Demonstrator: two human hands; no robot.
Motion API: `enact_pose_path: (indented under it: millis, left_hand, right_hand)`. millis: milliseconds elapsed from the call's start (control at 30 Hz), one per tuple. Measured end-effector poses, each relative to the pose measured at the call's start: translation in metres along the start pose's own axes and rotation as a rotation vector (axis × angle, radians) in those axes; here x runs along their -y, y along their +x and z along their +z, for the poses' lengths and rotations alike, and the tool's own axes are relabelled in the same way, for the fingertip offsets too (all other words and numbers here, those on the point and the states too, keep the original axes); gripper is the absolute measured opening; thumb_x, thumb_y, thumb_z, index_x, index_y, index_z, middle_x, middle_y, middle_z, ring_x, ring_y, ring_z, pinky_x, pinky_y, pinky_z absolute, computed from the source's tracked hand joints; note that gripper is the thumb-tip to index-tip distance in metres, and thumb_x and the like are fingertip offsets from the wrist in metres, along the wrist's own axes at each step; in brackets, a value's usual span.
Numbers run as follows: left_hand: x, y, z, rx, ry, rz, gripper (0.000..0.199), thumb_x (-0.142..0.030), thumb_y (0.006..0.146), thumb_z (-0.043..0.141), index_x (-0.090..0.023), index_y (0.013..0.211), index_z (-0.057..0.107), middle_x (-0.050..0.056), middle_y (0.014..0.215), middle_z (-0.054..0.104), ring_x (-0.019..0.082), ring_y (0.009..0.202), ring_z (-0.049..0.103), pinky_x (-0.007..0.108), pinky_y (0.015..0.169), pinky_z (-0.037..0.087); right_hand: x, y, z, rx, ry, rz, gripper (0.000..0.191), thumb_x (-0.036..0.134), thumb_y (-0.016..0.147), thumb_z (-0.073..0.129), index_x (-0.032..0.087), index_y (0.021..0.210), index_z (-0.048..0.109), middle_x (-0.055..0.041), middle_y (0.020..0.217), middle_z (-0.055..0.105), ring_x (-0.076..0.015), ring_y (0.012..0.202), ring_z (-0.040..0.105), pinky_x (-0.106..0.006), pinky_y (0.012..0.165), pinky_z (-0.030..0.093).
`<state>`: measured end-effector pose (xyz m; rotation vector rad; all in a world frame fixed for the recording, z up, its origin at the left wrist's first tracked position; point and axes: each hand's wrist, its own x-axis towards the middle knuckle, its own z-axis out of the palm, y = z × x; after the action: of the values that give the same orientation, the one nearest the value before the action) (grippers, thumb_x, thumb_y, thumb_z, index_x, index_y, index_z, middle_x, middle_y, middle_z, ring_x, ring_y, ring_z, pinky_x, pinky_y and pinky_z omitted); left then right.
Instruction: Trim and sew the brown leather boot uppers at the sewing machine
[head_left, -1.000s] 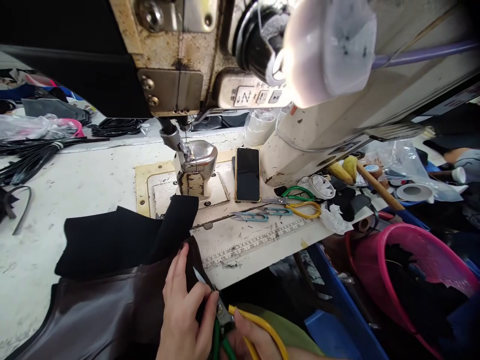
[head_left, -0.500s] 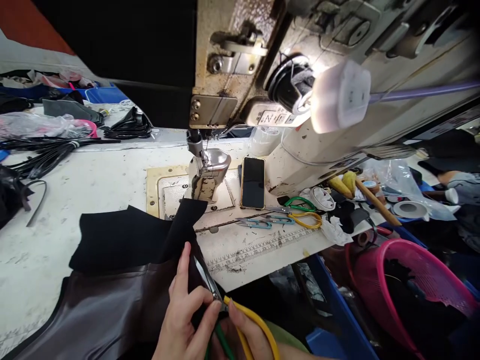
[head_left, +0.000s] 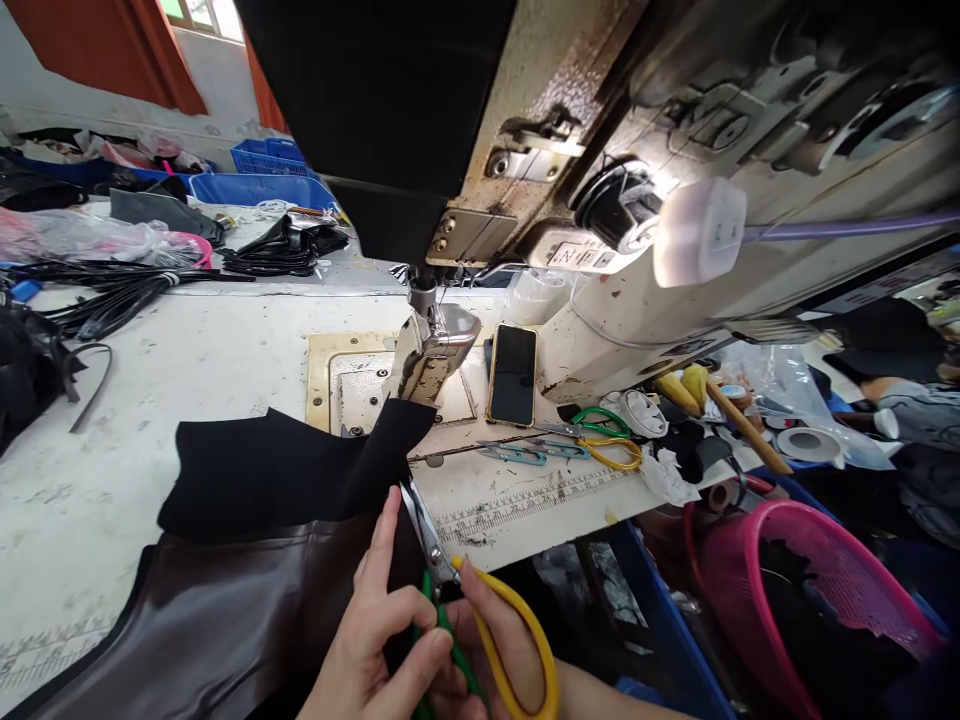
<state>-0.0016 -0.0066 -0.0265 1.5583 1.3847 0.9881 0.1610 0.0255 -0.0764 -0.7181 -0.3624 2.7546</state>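
Note:
A dark brown leather piece (head_left: 240,590) with black fabric (head_left: 262,475) along its far edge lies across the near side of the table. My left hand (head_left: 375,640) pinches the leather's right side between thumb and bent finger, its index finger stretched along the piece. In my right hand (head_left: 506,640) are scissors (head_left: 433,548) with one yellow and one green handle loop. Their blades point away from me at the right edge of the piece, the tips slightly apart beside my left index fingertip. My right fingers are partly hidden behind the handles and left hand.
Beyond the piece stands a sewing machine post (head_left: 442,350) under the lit machine head. To its right lie a phone (head_left: 513,375), thread snips (head_left: 517,453) and a second pair of scissors (head_left: 611,452). A pink basket (head_left: 757,560) stands lower right.
The scissors have moved forward along the piece's right edge, their tips now closer to the black fabric. Both hands keep their holds. The camera view has shifted and tilted.

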Motion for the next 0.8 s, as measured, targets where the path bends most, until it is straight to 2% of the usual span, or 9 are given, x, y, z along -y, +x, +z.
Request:
enact_pose_path:
  millis: [167, 333, 433, 500, 567, 633, 667, 733, 800]
  left_hand:
    - [0.003, 0.001, -0.005, 0.004, -0.068, 0.038, 0.025, -0.029, 0.092, 0.051, -0.020, 0.071, 0.060, 0.001, 0.164, -0.001, 0.028, 0.148, 0.014, 0.034, 0.110, 0.036]
    - [0.013, -0.003, -0.006, -0.069, -0.294, -0.037, 0.028, -0.035, 0.090, 0.053, -0.021, 0.067, 0.050, 0.004, 0.161, 0.023, 0.030, 0.147, 0.019, 0.049, 0.119, 0.013]
    - [0.020, -0.004, -0.010, -0.137, -0.437, -0.032, 0.035, -0.043, 0.086, 0.056, -0.020, 0.062, 0.044, 0.006, 0.148, 0.044, 0.033, 0.142, 0.027, 0.053, 0.116, 0.017]
    - [0.021, -0.002, -0.011, -0.125, -0.444, 0.024, 0.037, -0.046, 0.084, 0.057, -0.021, 0.061, 0.042, 0.008, 0.118, 0.063, 0.033, 0.134, 0.037, 0.051, 0.111, 0.027]
    - [0.021, 0.003, -0.008, -0.037, -0.351, 0.128, 0.034, -0.042, 0.085, 0.054, -0.022, 0.061, 0.040, 0.004, 0.080, 0.063, 0.029, 0.115, 0.052, 0.047, 0.103, 0.038]
    - [0.021, 0.006, -0.001, 0.096, -0.162, 0.257, 0.028, -0.036, 0.082, 0.055, -0.022, 0.061, 0.044, 0.000, 0.063, 0.059, 0.026, 0.097, 0.059, 0.047, 0.099, 0.041]
    - [0.022, 0.004, 0.003, 0.162, -0.026, 0.308, 0.022, -0.032, 0.081, 0.056, -0.023, 0.062, 0.050, 0.000, 0.066, 0.063, 0.026, 0.097, 0.060, 0.048, 0.101, 0.041]
    - [0.023, -0.007, 0.008, 0.267, 0.288, 0.373, 0.010, -0.024, 0.080, 0.058, -0.027, 0.075, 0.066, 0.000, 0.091, 0.074, 0.028, 0.108, 0.061, 0.051, 0.104, 0.040]
    - [0.022, -0.027, 0.004, 0.307, 0.533, 0.401, 0.027, -0.018, 0.081, 0.058, -0.034, 0.097, 0.072, 0.000, 0.117, 0.071, 0.029, 0.116, 0.060, 0.046, 0.102, 0.045]
  right_hand:
    - [0.008, -0.005, 0.002, 0.065, 0.058, 0.040, 0.077, 0.086, 0.078, 0.039, 0.015, 0.051, 0.052, 0.0049, 0.036, 0.036, -0.0057, 0.025, 0.031, -0.016, 0.023, 0.030]
    - [0.042, -0.027, 0.013, -0.050, 0.011, -0.141, 0.071, 0.082, 0.080, 0.042, 0.016, 0.057, 0.051, 0.0079, 0.042, 0.035, -0.0028, 0.026, 0.022, -0.015, 0.022, 0.025]
    - [0.068, -0.049, 0.018, -0.283, -0.463, -0.321, 0.055, 0.071, 0.075, 0.063, 0.017, 0.069, 0.055, 0.0072, 0.050, 0.042, -0.0050, 0.032, 0.032, -0.018, 0.030, 0.033]
    - [0.081, -0.057, 0.024, -0.533, -0.963, -0.387, 0.039, 0.052, 0.073, 0.074, 0.017, 0.082, 0.059, 0.0049, 0.058, 0.050, -0.0093, 0.044, 0.046, -0.022, 0.043, 0.042]
    - [0.091, -0.054, 0.036, -0.703, -1.370, -0.396, 0.029, 0.035, 0.073, 0.075, 0.017, 0.090, 0.059, 0.0015, 0.068, 0.057, -0.0140, 0.060, 0.055, -0.026, 0.058, 0.045]
    - [0.096, -0.038, 0.050, -0.726, -1.578, -0.358, 0.024, 0.027, 0.074, 0.073, 0.018, 0.089, 0.056, -0.0020, 0.080, 0.062, -0.0173, 0.072, 0.058, -0.028, 0.066, 0.043]
    - [0.098, -0.027, 0.058, -0.728, -1.633, -0.318, 0.024, 0.025, 0.073, 0.073, 0.018, 0.086, 0.055, -0.0020, 0.079, 0.062, -0.0180, 0.073, 0.058, -0.028, 0.065, 0.041]
    - [0.100, -0.005, 0.069, -0.724, -1.718, -0.250, 0.028, 0.026, 0.069, 0.076, 0.020, 0.082, 0.052, -0.0010, 0.077, 0.060, -0.0194, 0.074, 0.057, -0.027, 0.063, 0.036]
    - [0.100, 0.012, 0.073, -0.715, -1.741, -0.250, 0.028, 0.024, 0.069, 0.074, 0.020, 0.081, 0.050, -0.0006, 0.077, 0.059, -0.0197, 0.074, 0.056, -0.027, 0.062, 0.033]
